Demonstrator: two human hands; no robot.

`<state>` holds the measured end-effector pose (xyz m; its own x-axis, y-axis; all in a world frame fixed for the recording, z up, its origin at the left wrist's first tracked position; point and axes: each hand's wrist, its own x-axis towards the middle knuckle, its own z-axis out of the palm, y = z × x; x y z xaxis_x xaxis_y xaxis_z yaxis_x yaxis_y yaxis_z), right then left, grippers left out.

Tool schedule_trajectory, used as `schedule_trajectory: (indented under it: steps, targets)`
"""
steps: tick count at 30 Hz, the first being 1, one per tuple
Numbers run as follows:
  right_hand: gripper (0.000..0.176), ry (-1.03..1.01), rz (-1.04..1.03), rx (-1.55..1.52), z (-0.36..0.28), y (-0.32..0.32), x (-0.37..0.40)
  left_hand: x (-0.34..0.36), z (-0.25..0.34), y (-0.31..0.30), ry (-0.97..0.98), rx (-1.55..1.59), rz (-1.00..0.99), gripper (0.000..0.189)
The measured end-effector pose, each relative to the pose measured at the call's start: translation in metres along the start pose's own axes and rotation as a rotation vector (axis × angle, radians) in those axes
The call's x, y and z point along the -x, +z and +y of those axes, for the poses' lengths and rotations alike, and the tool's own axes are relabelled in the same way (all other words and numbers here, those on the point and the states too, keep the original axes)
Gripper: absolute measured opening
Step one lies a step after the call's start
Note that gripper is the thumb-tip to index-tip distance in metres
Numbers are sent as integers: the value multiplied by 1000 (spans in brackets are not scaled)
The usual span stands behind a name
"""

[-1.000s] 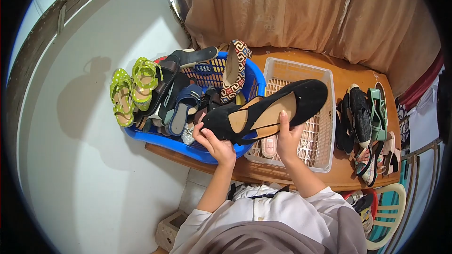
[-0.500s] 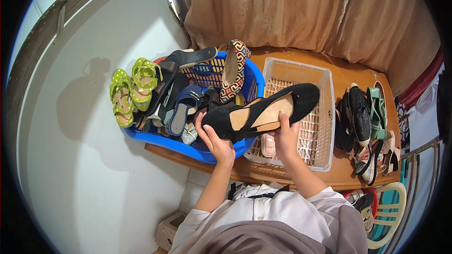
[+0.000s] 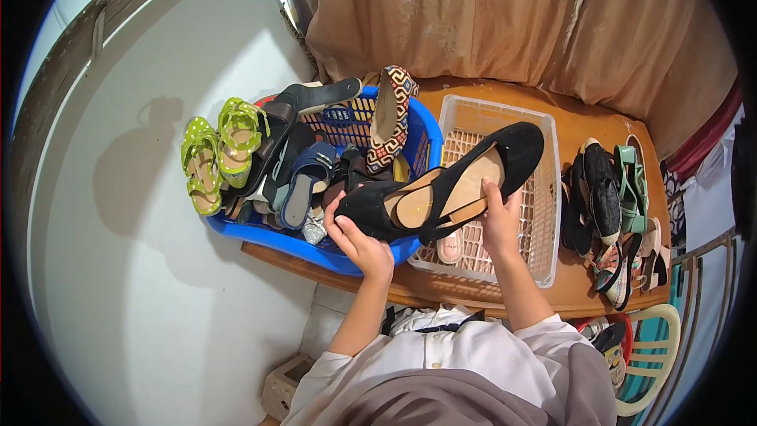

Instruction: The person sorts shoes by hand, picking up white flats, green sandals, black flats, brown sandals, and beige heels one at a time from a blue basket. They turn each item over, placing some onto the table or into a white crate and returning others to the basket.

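A pair of black flat shoes is in my hands above the two baskets, toes pointing opposite ways and heel ends overlapping. My left hand (image 3: 361,246) is closed on the left black flat shoe (image 3: 364,209), near its toe. With the thumb on the beige insole, my right hand (image 3: 501,221) grips the right black flat shoe (image 3: 522,156), which tilts upward to the right. Under them are the blue basket (image 3: 433,130), heaped with footwear, and the clear plastic basket (image 3: 546,256), where a pale pink shoe (image 3: 449,246) lies.
Lime polka-dot sandals (image 3: 203,166), a navy slide (image 3: 303,189) and a patterned shoe (image 3: 390,122) top the blue basket. On the wooden table's (image 3: 583,118) right side sit several more shoes (image 3: 603,197). Behind hangs a brown curtain (image 3: 473,16); a cream chair (image 3: 666,339) stands lower right.
My right hand has moved to the right, and its shoe's toe has risen, opening the angle between the two shoes. My left hand stays almost in place.
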<state>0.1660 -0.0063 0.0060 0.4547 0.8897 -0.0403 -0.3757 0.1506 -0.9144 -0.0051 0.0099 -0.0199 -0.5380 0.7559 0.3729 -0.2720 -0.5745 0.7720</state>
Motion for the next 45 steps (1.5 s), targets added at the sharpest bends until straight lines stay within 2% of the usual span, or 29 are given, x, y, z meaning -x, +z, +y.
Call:
schedule_trajectory:
  steps: [1, 4, 8, 11, 14, 18, 21, 25, 29, 33, 36, 40, 44, 45]
  targets:
    - [42, 19, 13, 2, -7, 1, 3, 0, 1, 0, 9, 0, -4, 29]
    - [38, -262, 79, 50, 5, -4, -7, 1, -1, -1, 50, -24, -13, 30]
    - [46, -290, 134, -31, 16, -1, -4, 4, 2, 4, 71, 31, -52, 31]
    - [42, -51, 97, -183, 8, 8, 7, 5, -2, 2, 139, 8, -114, 31]
    - [36, 37, 128, -265, 27, 10, 8, 6, 0, 5, 115, 21, -123, 31]
    - [39, 4, 108, -330, 26, 22, 15, 4, 3, 1, 35, 53, -136, 31]
    - [37, -101, -56, -303, 33, 11, 6, 3, 5, 3, 5, 80, -116, 31]
    - [38, 6, -149, -275, 23, 9, 3, 2, 5, 5, -38, 102, -88, 32]
    - [36, 90, -133, -302, 38, 15, 13, -2, 3, 1, -64, 119, -90, 34]
    - [34, 150, 5, -385, 40, 33, 36, 0, 4, 3, -87, 144, -23, 34]
    - [35, 205, -60, -422, 44, 39, 39, 0, 8, 3, -84, 116, 26, 33]
    - [41, 234, -102, -232, 32, 40, 30, 0, 9, 2, -123, 27, 70, 28]
    - [35, 240, -181, 43, 37, 11, 7, 0, 9, 1, -182, 53, 123, 29]
    - [34, 254, -112, 48, 32, 8, 4, -1, 7, 0, -182, 77, 139, 30]
